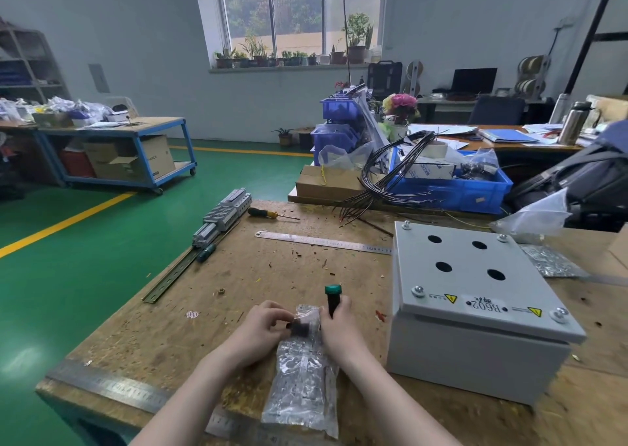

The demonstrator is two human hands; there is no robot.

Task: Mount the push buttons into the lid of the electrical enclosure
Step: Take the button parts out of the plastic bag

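Note:
A grey electrical enclosure stands on the wooden bench at the right. Its lid is screwed on and has several round holes with nothing in them. In front of me lies a clear plastic bag of parts. My left hand pinches the bag's top, where a dark part shows. My right hand grips a green-capped push button upright and also touches the bag's top.
A long steel ruler lies across the bench behind my hands. A screwdriver and a DIN rail with terminal blocks sit at the left. A black wire bundle and blue crate stand behind. Another ruler lies along the near edge.

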